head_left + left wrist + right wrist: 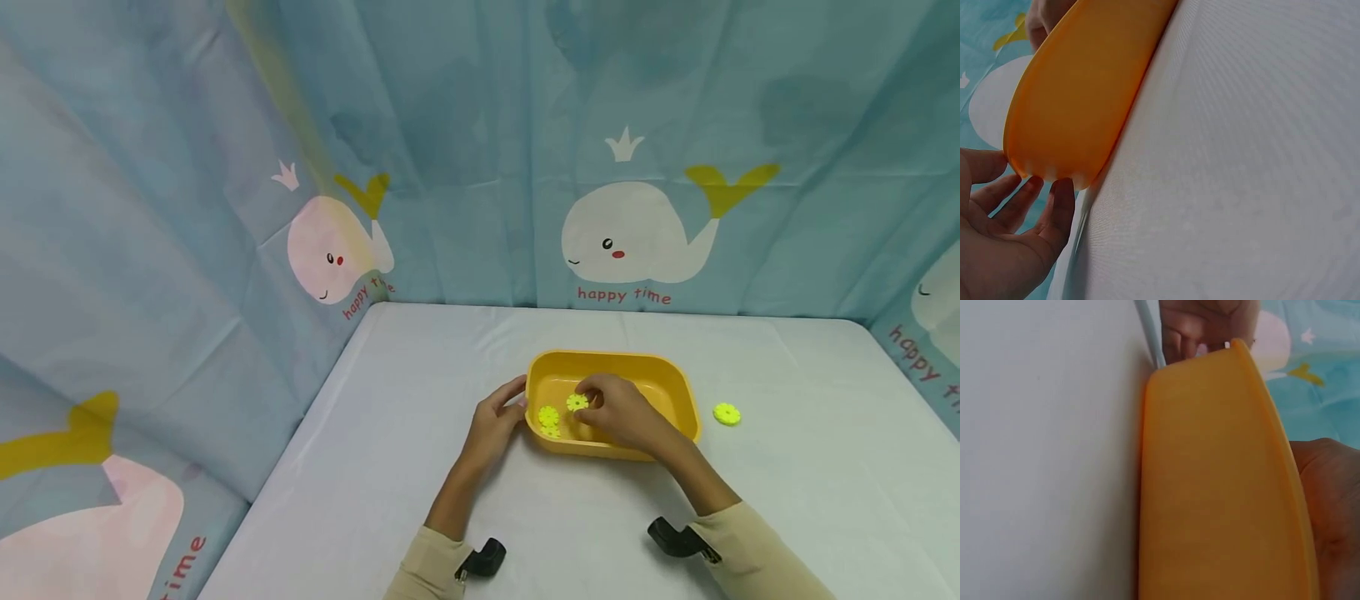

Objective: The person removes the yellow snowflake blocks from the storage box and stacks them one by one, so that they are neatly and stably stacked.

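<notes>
A yellow rectangular tray (663,379) stands on the white table. My left hand (491,425) is at its left end; in the left wrist view the fingertips (1063,187) rest against the outer wall, apparently without curling round it. Over the inside of the tray, my right hand (618,410) pinches a yellow-green flower-shaped piece (577,402) between thumb and fingers. More flower-shaped pieces (548,415) lie at the tray's left end, partly overlapping. In the right wrist view the tray wall (1216,475) hides the right fingertips and the pinched piece.
Another yellow-green flower-shaped piece (727,414) lies on the white tabletop (810,483), right of the tray. Blue curtains with whale prints (626,233) enclose the back and sides of the table. Each sleeve cuff carries a black wrist device (486,558).
</notes>
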`<state>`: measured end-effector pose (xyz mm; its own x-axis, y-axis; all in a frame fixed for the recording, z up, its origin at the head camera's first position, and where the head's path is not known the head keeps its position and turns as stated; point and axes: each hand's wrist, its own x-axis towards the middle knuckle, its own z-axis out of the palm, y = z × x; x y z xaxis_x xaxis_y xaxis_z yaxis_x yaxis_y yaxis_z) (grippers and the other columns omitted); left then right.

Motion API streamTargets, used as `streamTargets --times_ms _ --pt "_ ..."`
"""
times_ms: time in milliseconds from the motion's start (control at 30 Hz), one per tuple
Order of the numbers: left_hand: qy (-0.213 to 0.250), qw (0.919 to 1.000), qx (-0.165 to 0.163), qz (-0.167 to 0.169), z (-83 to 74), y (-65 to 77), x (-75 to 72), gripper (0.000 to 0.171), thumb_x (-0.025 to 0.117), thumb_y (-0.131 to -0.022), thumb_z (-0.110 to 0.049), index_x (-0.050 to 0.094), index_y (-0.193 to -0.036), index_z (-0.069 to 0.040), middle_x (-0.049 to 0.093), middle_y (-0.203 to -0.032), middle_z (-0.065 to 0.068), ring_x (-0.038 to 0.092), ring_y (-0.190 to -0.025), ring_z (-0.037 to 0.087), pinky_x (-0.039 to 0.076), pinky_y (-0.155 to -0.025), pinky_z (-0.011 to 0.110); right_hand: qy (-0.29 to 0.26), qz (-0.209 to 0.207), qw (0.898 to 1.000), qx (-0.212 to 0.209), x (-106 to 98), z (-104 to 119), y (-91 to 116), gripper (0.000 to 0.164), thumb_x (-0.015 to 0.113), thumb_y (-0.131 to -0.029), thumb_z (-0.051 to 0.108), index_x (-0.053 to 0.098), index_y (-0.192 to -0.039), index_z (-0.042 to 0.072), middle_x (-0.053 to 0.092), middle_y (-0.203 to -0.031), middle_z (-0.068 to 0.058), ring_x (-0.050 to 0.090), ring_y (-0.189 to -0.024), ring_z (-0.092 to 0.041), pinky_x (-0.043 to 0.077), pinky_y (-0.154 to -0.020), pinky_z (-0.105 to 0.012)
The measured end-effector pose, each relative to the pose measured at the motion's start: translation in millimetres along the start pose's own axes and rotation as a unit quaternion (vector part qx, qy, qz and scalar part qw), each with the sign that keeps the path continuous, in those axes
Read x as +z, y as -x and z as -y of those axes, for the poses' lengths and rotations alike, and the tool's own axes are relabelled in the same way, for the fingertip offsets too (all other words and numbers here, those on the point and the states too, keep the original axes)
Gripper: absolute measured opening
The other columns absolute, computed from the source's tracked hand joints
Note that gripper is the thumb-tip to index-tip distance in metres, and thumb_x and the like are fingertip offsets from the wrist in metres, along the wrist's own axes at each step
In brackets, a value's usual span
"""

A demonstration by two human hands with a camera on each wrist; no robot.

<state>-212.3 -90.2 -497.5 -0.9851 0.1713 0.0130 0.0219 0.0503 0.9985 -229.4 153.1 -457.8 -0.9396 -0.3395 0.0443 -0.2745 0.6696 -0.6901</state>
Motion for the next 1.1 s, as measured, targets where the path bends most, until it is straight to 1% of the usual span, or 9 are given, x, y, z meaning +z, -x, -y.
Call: streamTargets --times_ms 233,500,700,967,1100 --pt "-0.004 1.0000 0.001 -0.002 2.4 -1.4 -0.7 0.046 0.060 -0.108 -0.019 0.057 -0.154 -0.017 0.055 -0.159 0.004 0.061 -0.137 0.027 0.054 -0.110 0.031 0.010 -0.044 0.999 -0.020 -17.8 -6.0 17.6 0.032 0.081 -0.093 0.017 0.072 -0.118 0.000 0.070 -0.108 -0.007 0.062 -0.092 -0.020 0.056 -0.082 -0.037" --pt "-0.002 1.0000 -0.003 -0.002 2.8 -0.9 0.1 0.046 0.059 -0.108 -0.018 0.056 -0.155 -0.016 0.054 -0.159 0.005 0.062 -0.136 0.027 0.055 -0.108 0.030 0.028 -0.079 0.996 -0.017 -38.7 -14.6 34.6 0.035 0.083 -0.093 0.021 0.071 -0.119 0.000 0.071 -0.105 -0.006 0.062 -0.093 -0.020 0.056 -0.081 -0.037" --pt "-0.002 1.0000 -0.004 -0.004 1.4 -0.5 0.7 0.046 0.059 -0.109 -0.018 0.056 -0.155 -0.016 0.054 -0.159 0.005 0.062 -0.137 0.027 0.055 -0.109 0.030 0.046 -0.114 0.992 -0.022 -52.9 -23.8 45.2 0.037 0.086 -0.091 0.024 0.073 -0.117 0.001 0.071 -0.103 -0.006 0.064 -0.093 -0.022 0.056 -0.078 -0.029" --pt "0.003 1.0000 -0.004 0.001 0.7 -0.2 0.4 0.047 0.058 -0.109 -0.018 0.054 -0.156 -0.014 0.053 -0.160 0.006 0.062 -0.137 0.028 0.055 -0.109 0.030 0.048 -0.145 0.988 -0.010 -70.4 -34.3 59.7 0.039 0.086 -0.091 0.024 0.071 -0.119 0.001 0.070 -0.108 -0.009 0.063 -0.095 -0.023 0.054 -0.074 -0.019" --pt "0.002 1.0000 -0.004 0.001 0.4 0.0 0.7 0.047 0.058 -0.109 -0.018 0.055 -0.155 -0.015 0.054 -0.160 0.006 0.062 -0.136 0.028 0.055 -0.108 0.030 0.059 -0.169 0.984 -0.010 -76.7 -40.5 65.5 0.041 0.086 -0.091 0.024 0.071 -0.120 0.000 0.071 -0.107 -0.009 0.062 -0.093 -0.022 0.052 -0.071 -0.017"
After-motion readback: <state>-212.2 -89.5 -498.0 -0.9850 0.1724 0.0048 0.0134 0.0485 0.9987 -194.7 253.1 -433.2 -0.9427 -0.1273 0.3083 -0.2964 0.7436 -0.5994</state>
